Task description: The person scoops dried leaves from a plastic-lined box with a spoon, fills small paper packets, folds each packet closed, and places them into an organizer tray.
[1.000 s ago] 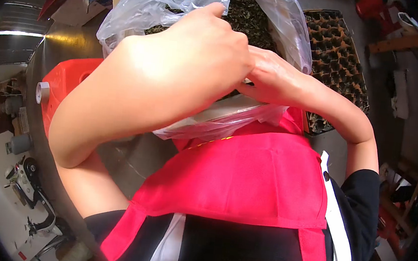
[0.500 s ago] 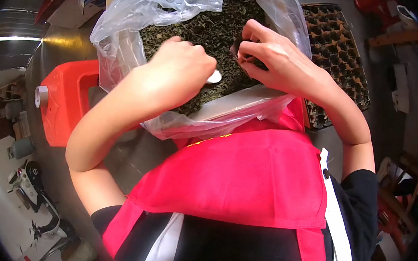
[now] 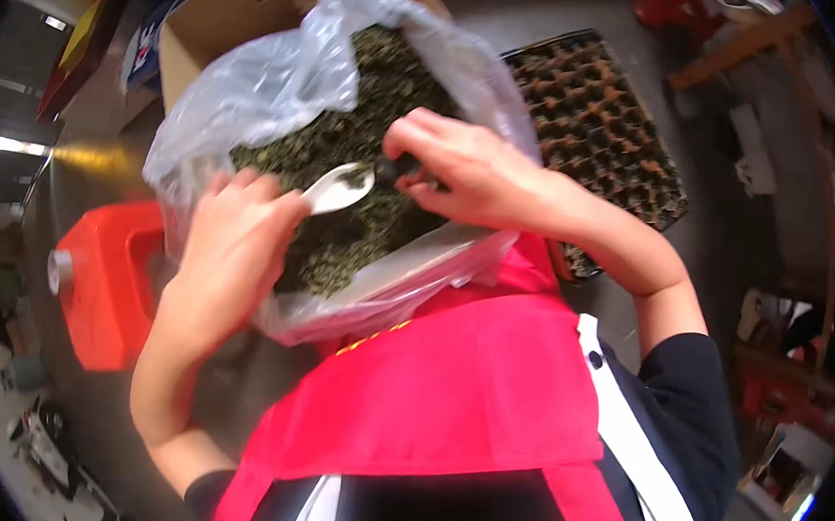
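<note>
My left hand (image 3: pixel 240 228) grips the handle of a white plastic spoon (image 3: pixel 342 189), which has a little dried leaf in its bowl. The spoon is over dried, crumbled leaves (image 3: pixel 321 266) in a large clear plastic bag (image 3: pixel 254 74). Close to the spoon's tip, my right hand (image 3: pixel 471 170) is curled around a small dark thing (image 3: pixel 401 166); its open-looking edge faces the spoon, but its kind is unclear. Both hands are slightly blurred.
The bag sits in a cardboard box (image 3: pixel 225 16). A tray of many small dark cups (image 3: pixel 601 128) stands at the right. At the left is an orange-red jerrycan (image 3: pixel 102 301). A red apron (image 3: pixel 446 384) covers my front.
The spoon has swung up out of the leaves toward the dark thing in my right hand, now carrying some leaf. The view has shifted, showing more of the box.
</note>
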`<state>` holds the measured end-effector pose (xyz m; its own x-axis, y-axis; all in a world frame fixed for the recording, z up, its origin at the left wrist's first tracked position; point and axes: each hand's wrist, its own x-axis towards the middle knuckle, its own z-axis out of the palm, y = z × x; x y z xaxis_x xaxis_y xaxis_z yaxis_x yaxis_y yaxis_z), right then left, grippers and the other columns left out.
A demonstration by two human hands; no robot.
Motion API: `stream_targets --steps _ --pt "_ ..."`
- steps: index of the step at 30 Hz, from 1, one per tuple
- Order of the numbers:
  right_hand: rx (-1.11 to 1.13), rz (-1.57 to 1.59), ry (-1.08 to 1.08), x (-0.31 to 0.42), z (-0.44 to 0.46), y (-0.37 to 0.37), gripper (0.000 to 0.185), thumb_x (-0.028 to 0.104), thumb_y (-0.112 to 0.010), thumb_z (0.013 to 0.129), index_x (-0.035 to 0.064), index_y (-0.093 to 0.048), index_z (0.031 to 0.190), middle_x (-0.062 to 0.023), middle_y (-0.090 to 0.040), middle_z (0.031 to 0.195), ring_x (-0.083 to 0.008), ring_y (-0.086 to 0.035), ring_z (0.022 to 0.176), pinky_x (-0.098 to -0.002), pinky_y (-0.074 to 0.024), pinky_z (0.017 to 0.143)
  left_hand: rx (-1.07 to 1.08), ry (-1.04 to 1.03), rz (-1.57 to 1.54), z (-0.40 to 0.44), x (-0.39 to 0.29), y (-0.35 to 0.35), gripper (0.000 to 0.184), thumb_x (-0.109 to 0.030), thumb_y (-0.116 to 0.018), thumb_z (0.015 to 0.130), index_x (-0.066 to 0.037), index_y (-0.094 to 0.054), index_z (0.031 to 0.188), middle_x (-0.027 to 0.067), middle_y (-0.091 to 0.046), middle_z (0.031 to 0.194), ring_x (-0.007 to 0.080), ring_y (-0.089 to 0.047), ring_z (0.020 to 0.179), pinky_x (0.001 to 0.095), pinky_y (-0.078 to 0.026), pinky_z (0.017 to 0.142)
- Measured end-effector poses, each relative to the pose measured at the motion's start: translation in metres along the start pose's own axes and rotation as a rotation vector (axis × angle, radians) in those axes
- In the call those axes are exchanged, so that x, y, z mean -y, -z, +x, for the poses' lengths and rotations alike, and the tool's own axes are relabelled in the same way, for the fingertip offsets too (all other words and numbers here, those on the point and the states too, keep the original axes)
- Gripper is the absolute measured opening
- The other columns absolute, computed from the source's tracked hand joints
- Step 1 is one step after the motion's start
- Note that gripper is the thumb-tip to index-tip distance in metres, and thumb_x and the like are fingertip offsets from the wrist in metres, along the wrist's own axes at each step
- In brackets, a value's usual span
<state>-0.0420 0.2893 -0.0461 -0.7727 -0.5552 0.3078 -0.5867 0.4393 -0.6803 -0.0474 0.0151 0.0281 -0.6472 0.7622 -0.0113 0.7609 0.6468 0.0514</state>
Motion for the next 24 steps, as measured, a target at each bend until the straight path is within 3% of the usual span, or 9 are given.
stream_targets --steps 5,7,10,13,14,18,21,22,24 --pt "0.067 0.029 -0.038 0.005 0.004 0.004 0.038 0.009 -0.07 0.085 0.0043 -0.045 0.112 -0.0173 -0.059 0.1 -0.038 -0.065 0.093 -0.0476 -0.0505 0.078 -0.036 -0.037 0.152 -0.003 -0.011 0.032 0.011 -0.008 -0.064 0.077 -0.012 -0.071 0.083 0.0076 -0.058 0.076 0.0247 -0.059 0.085 0.0385 -0.042 0.081" --pt "0.095 0.054 -0.066 0.005 0.005 0.002 0.039 0.006 -0.07 0.087 0.0053 -0.045 0.117 -0.0135 -0.06 0.101 -0.0264 -0.07 0.085 -0.0402 -0.0548 0.072 -0.031 -0.101 0.224 0.005 -0.021 0.041 0.008 -0.009 -0.065 0.075 -0.011 -0.071 0.079 0.0071 -0.059 0.076 0.0235 -0.059 0.085 0.0374 -0.042 0.082" --pt "0.096 0.132 -0.035 0.007 0.007 -0.003 0.044 0.002 -0.069 0.084 0.0046 -0.045 0.121 -0.0166 -0.062 0.099 -0.0283 -0.071 0.08 -0.0388 -0.0561 0.073 0.006 -0.223 0.347 0.027 -0.039 0.049 0.008 -0.012 -0.066 0.074 -0.011 -0.074 0.075 0.0069 -0.065 0.078 0.0225 -0.06 0.089 0.0387 -0.04 0.091" --pt "0.087 0.131 0.003 0.005 0.008 -0.007 0.047 0.002 -0.069 0.082 0.0031 -0.045 0.123 -0.0177 -0.062 0.102 -0.0293 -0.071 0.08 -0.039 -0.056 0.072 0.13 -0.28 0.578 0.043 -0.064 0.055 0.015 -0.017 -0.066 0.078 -0.012 -0.078 0.083 0.0067 -0.069 0.083 0.0227 -0.061 0.094 0.0425 -0.035 0.101" --pt "0.075 0.135 0.02 0.003 0.007 -0.009 0.049 0.002 -0.07 0.082 0.0026 -0.046 0.124 -0.0179 -0.062 0.102 -0.0296 -0.071 0.08 -0.0391 -0.0559 0.071 0.246 -0.269 0.65 0.049 -0.075 0.058 0.022 -0.023 -0.065 0.083 -0.012 -0.08 0.093 0.0078 -0.073 0.092 0.0245 -0.062 0.104 0.0464 -0.028 0.11" --pt "-0.02 0.042 0.101 -0.001 0.007 -0.012 0.043 0.007 -0.072 0.081 0.0037 -0.045 0.114 -0.0158 -0.061 0.091 -0.0328 -0.07 0.079 -0.0451 -0.0529 0.067 0.398 -0.293 0.737 0.059 -0.095 0.068 0.025 -0.026 -0.062 0.089 -0.014 -0.081 0.099 0.0109 -0.074 0.105 0.0273 -0.06 0.118 0.0466 -0.021 0.117" --pt "-0.01 0.083 0.052 0.003 0.004 -0.007 0.04 0.011 -0.07 0.083 0.0045 -0.045 0.114 -0.0168 -0.061 0.093 -0.0352 -0.068 0.08 -0.0463 -0.0524 0.068 0.372 -0.246 0.715 0.051 -0.097 0.072 0.025 -0.026 -0.062 0.088 -0.013 -0.081 0.097 0.0124 -0.074 0.105 0.0275 -0.06 0.118 0.0468 -0.022 0.117" --pt "-0.016 0.03 0.043 0.0 0.003 -0.008 0.032 0.015 -0.068 0.086 0.0055 -0.049 0.11 -0.0178 -0.06 0.095 -0.0394 -0.065 0.08 -0.048 -0.0518 0.068 0.295 -0.228 0.699 0.045 -0.092 0.071 0.023 -0.023 -0.063 0.085 -0.013 -0.082 0.094 0.0122 -0.073 0.1 0.027 -0.061 0.113 0.0469 -0.022 0.117" --pt "0.035 -0.025 0.021 0.0 0.001 -0.004 0.028 0.01 -0.068 0.087 0.0051 -0.054 0.111 -0.0163 -0.06 0.099 -0.0348 -0.068 0.081 -0.0437 -0.0543 0.07 0.106 -0.183 0.599 0.034 -0.075 0.068 0.016 -0.013 -0.065 0.078 -0.007 -0.079 0.083 0.0098 -0.067 0.086 0.0254 -0.061 0.099 0.0464 -0.031 0.112"
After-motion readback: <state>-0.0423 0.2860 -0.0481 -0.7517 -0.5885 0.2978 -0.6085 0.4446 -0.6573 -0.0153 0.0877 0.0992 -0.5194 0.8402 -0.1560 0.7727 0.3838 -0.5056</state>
